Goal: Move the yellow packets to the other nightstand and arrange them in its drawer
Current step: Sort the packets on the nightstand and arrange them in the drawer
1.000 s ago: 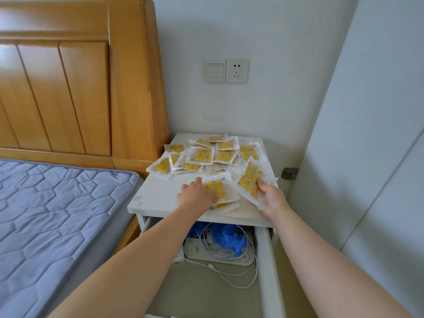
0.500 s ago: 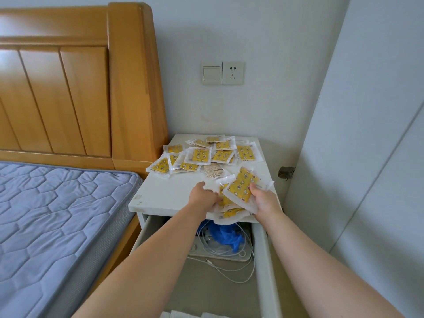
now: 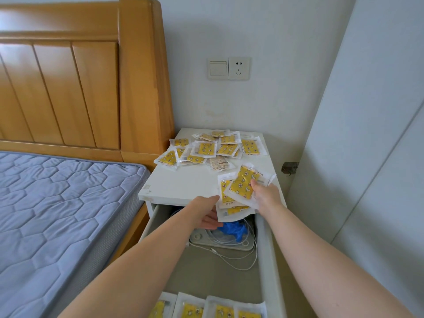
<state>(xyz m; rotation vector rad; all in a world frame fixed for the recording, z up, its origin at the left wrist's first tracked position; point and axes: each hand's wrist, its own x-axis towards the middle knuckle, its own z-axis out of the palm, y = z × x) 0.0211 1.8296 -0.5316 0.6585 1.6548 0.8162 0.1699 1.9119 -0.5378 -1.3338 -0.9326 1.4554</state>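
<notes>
The head camera looks down at a white nightstand [image 3: 183, 187] that stands next to a bed [image 3: 57, 214]. Its drawer [image 3: 268, 249] is pulled out toward the person.

The left hand [image 3: 205, 213] holds a small stack of yellow packets [image 3: 226, 191]. The thumb is up at the side of the stack and the fingers curl under it. The stack is at the front edge of the nightstand, right above the open drawer.

The right hand [image 3: 267, 197] pinches one more packet, the top packet [image 3: 244, 183], between thumb and fingers. It lies tilted on top of the stack and touches it.

At the back of the nightstand there is a loose pile of packets [image 3: 213, 149]. They lie across each other, well apart from the hands.

At the near end of the drawer a row of packets [image 3: 220, 309] lies side by side. At the far end, under the hands, there is a crumpled blue thing [image 3: 235, 229] and some white cables [image 3: 243, 258]. They lie on a flat white thing [image 3: 229, 245].

On the wall above the nightstand are a light switch [image 3: 218, 68] and a socket [image 3: 239, 68], side by side.
</notes>
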